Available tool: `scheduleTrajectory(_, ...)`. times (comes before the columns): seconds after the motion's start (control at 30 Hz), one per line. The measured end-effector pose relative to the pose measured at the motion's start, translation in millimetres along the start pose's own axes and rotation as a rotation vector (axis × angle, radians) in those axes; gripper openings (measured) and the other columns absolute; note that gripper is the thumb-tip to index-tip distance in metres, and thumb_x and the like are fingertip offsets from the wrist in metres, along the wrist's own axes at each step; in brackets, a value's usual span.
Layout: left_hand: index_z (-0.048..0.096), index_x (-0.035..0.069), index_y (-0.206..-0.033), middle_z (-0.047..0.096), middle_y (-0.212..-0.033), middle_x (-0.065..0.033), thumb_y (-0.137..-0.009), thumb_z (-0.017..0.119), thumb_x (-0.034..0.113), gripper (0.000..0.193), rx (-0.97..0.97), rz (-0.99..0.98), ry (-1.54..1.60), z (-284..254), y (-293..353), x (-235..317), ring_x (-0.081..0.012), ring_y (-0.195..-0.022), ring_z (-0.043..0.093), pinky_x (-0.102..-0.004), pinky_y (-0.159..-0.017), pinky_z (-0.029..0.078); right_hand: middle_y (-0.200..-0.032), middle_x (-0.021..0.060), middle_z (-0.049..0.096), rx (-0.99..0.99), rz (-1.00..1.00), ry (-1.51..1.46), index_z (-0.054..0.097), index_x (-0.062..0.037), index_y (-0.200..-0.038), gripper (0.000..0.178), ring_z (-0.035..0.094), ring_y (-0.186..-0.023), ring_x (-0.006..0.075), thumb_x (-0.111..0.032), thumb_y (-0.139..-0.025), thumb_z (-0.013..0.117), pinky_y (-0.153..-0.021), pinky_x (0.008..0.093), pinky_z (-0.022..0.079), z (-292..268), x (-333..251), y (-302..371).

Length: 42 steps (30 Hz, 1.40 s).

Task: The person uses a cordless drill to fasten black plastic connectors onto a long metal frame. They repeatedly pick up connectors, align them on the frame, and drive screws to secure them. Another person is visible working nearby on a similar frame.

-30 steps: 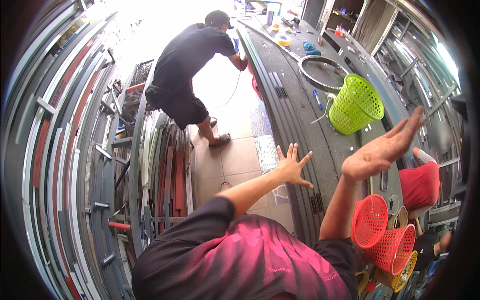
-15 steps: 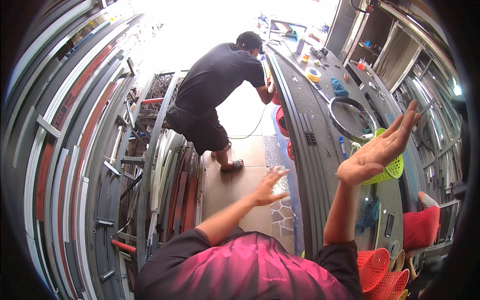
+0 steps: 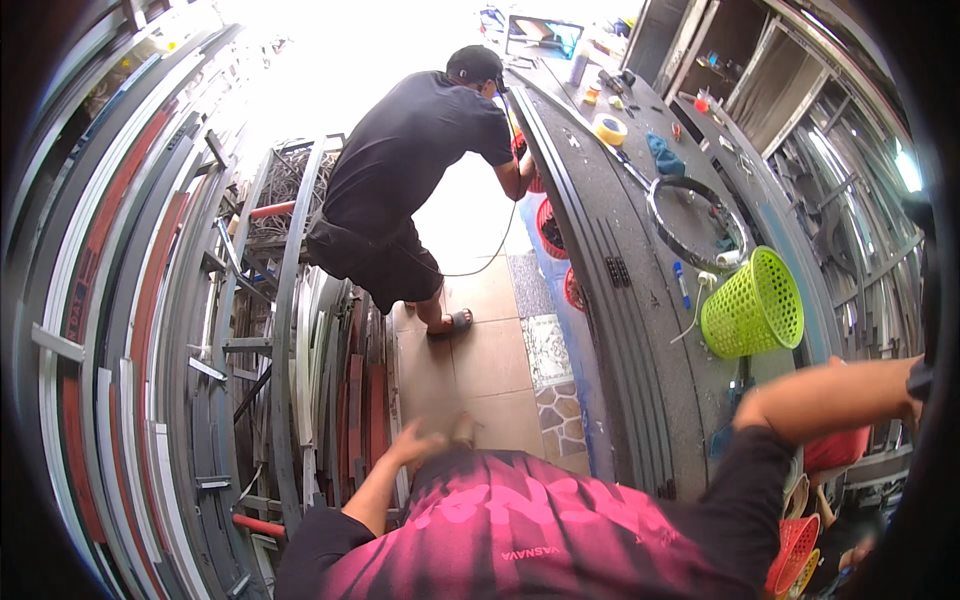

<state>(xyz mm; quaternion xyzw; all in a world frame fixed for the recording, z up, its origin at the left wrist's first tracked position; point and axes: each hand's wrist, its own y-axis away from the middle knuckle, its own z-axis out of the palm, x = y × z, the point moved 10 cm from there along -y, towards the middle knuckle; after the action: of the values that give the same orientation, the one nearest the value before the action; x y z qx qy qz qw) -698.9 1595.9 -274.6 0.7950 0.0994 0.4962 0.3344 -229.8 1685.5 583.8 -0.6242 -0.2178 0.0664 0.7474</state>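
Overhead, in the head view: shows the left hand (image 3: 415, 442) raised at the shirt (image 3: 525, 520) front, above the tiled floor (image 3: 487, 365). Blurred; cannot tell whether spread or pressed together. Shows the right hand (image 3: 913, 407) at the far right rim, at the end of a forearm crossing the view below the green basket (image 3: 752, 305). Partly hidden by dark edge; cannot tell state of grip.

Green basket: stands on the grey workbench (image 3: 645, 310), perforated, with open mouth facing right; lies nearest the right forearm, well apart from the left hand. Beside the basket, shows a dark hoop (image 3: 656, 215), a blue marker (image 3: 682, 285) and a white cord (image 3: 692, 322). Farther up the bench, shows a blue cloth (image 3: 664, 155) and a roll of yellow tape (image 3: 610, 128). Along the near edge, carries long dark bars (image 3: 640, 410).

Upper centre: shows a co-worker (image 3: 410, 165) in black, bent toward the bench edge, near red baskets (image 3: 550, 228) at the bench side. Left: shows racked metal profiles (image 3: 150, 330), grey, white and reddish. Lower right: shows a red perforated container (image 3: 795, 550), partly behind the sleeve.
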Motion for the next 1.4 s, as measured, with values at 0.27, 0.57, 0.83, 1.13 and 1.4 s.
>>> scheduleTrajectory(0.27,0.070,0.003,-0.158,0.078,-0.147,-0.0130,-0.106,0.083,0.047,0.070,-0.374,-0.055,0.348,61.4,19.7,61.2,-0.0274,-0.136,0.071,-0.0441,-0.120,0.053,-0.151,0.0303,0.064,-0.294,1.055,-0.318,0.058,0.0076,-0.154,0.060,0.061,-0.142,0.0442,-0.042,-0.126,0.040,-0.127,0.0535,0.041,245.7,-92.7,358.5)
scheduleTrajectory(0.57,0.066,0.006,-0.163,0.074,-0.155,-0.0108,-0.108,0.081,0.046,0.070,-0.544,-0.282,0.248,58.6,-4.4,48.0,-0.0248,-0.141,0.067,-0.0432,-0.123,0.050,-0.141,0.0210,0.070,-0.717,1.032,-0.243,0.072,-0.0009,-0.141,0.038,0.065,-0.135,0.0377,-0.021,-0.109,0.074,-0.117,0.0491,0.051,85.9,-133.2,480.8)
scheduleTrajectory(0.83,0.068,0.006,-0.161,0.074,-0.154,-0.0129,-0.111,0.065,0.070,0.081,-0.837,-0.591,-0.230,71.6,-46.5,56.0,-0.0284,-0.134,0.072,-0.0455,-0.116,0.056,-0.106,0.0120,0.083,-0.903,1.584,-0.119,0.079,-0.0027,-0.127,0.029,0.077,-0.094,0.0234,-0.026,-0.109,0.078,-0.087,0.0395,0.060,-97.9,-154.5,512.7)
scheduleTrajectory(1.13,0.049,0.023,-0.177,0.054,-0.174,-0.0199,-0.090,0.081,0.082,0.110,-1.087,-0.352,-1.104,154.7,-82.4,67.7,-0.0511,-0.154,0.056,-0.0746,-0.117,0.048,-0.136,0.0242,0.081,-1.736,2.043,0.131,0.069,-0.0080,-0.152,0.056,0.075,-0.128,0.0461,-0.048,-0.113,0.070,-0.113,0.0566,0.056,-302.3,-325.9,593.4)
scheduleTrajectory(1.4,0.071,0.016,-0.158,0.079,-0.143,-0.0230,-0.097,0.077,0.078,0.088,-1.194,0.245,-1.540,278.5,13.6,121.2,-0.0395,-0.132,0.077,-0.0564,-0.110,0.060,-0.121,0.0203,0.086,-1.121,2.174,0.466,0.070,-0.0067,-0.149,0.051,0.079,-0.120,0.0425,-0.038,-0.110,0.075,-0.106,0.0531,0.060,-492.5,-391.5,565.1)
